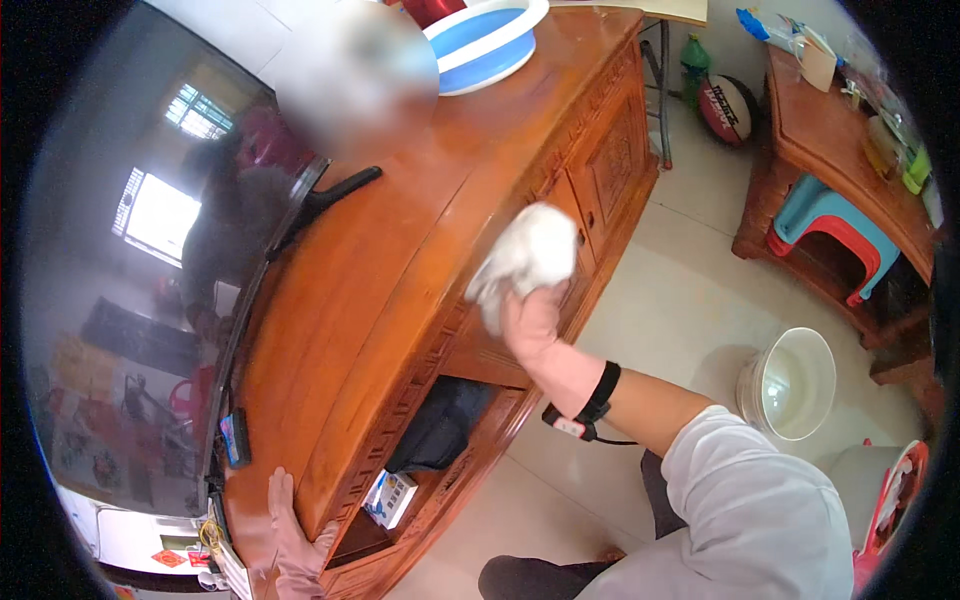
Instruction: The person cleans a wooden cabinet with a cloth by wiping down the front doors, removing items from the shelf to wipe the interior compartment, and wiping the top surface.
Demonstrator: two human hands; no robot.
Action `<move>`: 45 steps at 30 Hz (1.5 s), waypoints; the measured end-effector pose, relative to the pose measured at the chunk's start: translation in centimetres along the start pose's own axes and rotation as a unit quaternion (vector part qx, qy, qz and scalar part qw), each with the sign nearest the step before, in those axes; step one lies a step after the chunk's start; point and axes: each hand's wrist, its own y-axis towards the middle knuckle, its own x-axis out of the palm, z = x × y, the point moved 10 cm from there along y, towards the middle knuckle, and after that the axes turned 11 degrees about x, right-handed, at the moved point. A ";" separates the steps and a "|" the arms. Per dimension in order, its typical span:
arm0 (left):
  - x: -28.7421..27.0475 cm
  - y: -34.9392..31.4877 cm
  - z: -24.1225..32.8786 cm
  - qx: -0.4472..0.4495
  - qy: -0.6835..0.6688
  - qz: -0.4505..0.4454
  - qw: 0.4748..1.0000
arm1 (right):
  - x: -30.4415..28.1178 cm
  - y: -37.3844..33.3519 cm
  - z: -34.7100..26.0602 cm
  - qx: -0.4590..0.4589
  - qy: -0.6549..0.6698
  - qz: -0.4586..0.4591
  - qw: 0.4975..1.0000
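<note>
A bunched white cloth (535,245) is gripped in my right hand (545,350), which wears a pink glove and a black wrist strap. The cloth is blurred and appears over the front edge of the carved wooden cabinet (400,270), beside its doors; whether it touches the wood I cannot tell. At the lower left, my left hand (288,530), also in a pink glove, rests on the cabinet top near its front edge. Its fingers are stretched out with the thumb apart, holding nothing.
A large dark television (130,270) stands along the cabinet's left side, its black foot (335,195) reaching onto the top. A blue-and-white basin (490,50) sits at the far end. On the floor are a bucket (790,385) and a ball (727,110). Stools (840,225) sit under a side table (830,110).
</note>
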 end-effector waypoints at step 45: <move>0.1 0.2 0.8 0.001 -0.026 0.042 0.999 | 0.4 -24.7 -3.4 0.098 -0.057 -0.521 0.846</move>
